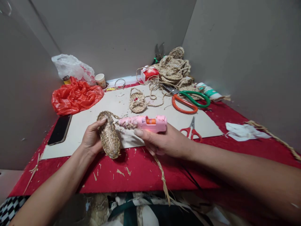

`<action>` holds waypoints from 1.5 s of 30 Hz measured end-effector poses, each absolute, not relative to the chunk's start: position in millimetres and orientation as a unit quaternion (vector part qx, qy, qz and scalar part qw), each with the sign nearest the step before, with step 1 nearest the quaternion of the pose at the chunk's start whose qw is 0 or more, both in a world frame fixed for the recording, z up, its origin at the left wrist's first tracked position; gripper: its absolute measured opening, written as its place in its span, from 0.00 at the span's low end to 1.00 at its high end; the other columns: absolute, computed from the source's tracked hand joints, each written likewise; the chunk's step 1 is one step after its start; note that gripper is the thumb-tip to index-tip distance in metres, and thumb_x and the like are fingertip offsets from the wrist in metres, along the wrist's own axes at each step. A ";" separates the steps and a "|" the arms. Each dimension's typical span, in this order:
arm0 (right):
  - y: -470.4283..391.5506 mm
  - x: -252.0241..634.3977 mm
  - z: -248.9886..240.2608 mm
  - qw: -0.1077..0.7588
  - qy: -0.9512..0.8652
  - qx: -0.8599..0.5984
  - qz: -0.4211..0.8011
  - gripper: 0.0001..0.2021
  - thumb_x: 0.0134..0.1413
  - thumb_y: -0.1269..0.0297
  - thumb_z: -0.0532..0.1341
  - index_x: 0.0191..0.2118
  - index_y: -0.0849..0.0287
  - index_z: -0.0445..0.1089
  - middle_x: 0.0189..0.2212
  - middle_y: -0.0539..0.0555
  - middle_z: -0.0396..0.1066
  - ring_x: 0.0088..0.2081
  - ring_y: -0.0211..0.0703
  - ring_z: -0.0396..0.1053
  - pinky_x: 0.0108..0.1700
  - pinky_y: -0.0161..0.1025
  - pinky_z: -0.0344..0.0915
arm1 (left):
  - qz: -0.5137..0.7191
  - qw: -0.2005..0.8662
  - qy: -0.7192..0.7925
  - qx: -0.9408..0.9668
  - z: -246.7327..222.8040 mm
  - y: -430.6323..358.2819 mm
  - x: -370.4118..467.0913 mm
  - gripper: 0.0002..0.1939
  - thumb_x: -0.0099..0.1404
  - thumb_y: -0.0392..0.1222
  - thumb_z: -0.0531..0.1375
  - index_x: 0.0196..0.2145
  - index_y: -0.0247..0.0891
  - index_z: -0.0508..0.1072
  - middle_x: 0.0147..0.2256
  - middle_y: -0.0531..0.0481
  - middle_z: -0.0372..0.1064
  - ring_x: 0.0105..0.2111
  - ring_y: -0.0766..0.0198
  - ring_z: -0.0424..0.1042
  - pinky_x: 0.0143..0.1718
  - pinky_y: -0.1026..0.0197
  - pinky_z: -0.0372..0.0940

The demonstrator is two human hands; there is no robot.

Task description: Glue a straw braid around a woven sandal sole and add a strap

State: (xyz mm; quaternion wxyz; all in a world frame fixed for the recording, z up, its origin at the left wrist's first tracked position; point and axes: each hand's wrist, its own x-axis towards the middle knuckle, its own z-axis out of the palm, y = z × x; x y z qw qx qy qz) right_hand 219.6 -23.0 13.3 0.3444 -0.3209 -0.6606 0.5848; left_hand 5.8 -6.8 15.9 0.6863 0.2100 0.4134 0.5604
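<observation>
My left hand (92, 136) grips a long oval woven straw sole (109, 136), thumb on its face and fingers behind. A braided straw cord runs from its upper end toward my right hand. In my right hand (157, 141) is a pink hot glue gun (143, 123), an orange part showing in its side and scraps stuck along its front. Its nozzle points left, close to the sole's edge; whether they touch I cannot tell. Below my right hand hangs a loose braided straw end (162, 175). Beyond the gun lies a small woven straw slipper (137, 102) with red beads.
Large scissors (188, 99) with green and orange handles and small red scissors (191, 130) lie on the right. Behind is a heap of braided cord (172, 69). At left are a phone (60, 130), a red plastic bag (76, 95) and a paper cup (100, 81).
</observation>
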 end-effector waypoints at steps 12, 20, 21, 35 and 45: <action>-25.1 219.9 14.3 0.322 -0.648 -0.335 0.603 0.19 0.54 0.49 0.60 0.22 0.60 0.62 0.10 0.43 0.58 0.12 0.30 0.57 0.14 0.27 0.53 | 0.559 0.679 0.426 0.211 14.9 -7.0 3.3 0.03 0.52 0.32 0.61 0.28 0.32 0.75 0.23 0.48 0.76 0.23 0.61 0.75 0.29 0.60 0.72; -26.9 220.2 16.7 0.321 -0.653 -0.323 0.605 0.19 0.55 0.52 0.60 0.21 0.60 0.62 0.09 0.43 0.58 0.12 0.30 0.57 0.15 0.27 0.54 | 0.566 0.685 0.409 0.209 14.8 -5.8 1.7 0.03 0.52 0.31 0.61 0.26 0.33 0.75 0.23 0.48 0.76 0.23 0.62 0.75 0.29 0.61 0.72; -26.8 220.2 16.5 0.323 -0.653 -0.322 0.605 0.18 0.55 0.52 0.60 0.22 0.60 0.62 0.09 0.43 0.58 0.12 0.30 0.57 0.15 0.27 0.54 | 0.565 0.684 0.411 0.209 15.3 -6.0 1.9 0.03 0.52 0.31 0.61 0.26 0.34 0.75 0.23 0.49 0.76 0.23 0.62 0.75 0.29 0.61 0.72; -28.2 221.9 15.6 0.304 -0.652 -0.316 0.619 0.16 0.55 0.52 0.59 0.28 0.62 0.69 0.09 0.44 0.59 0.12 0.31 0.58 0.14 0.27 0.54 | 0.578 0.668 0.423 0.203 15.0 -5.6 0.0 0.03 0.51 0.31 0.61 0.26 0.33 0.75 0.22 0.49 0.75 0.21 0.63 0.73 0.28 0.61 0.71; -29.5 221.9 18.4 0.277 -0.661 -0.326 0.616 0.17 0.53 0.52 0.61 0.23 0.61 0.67 0.09 0.45 0.60 0.13 0.31 0.59 0.16 0.28 0.57 | 0.576 0.678 0.413 0.196 17.3 -6.4 0.7 0.03 0.51 0.31 0.60 0.24 0.32 0.74 0.22 0.48 0.75 0.21 0.62 0.74 0.27 0.61 0.71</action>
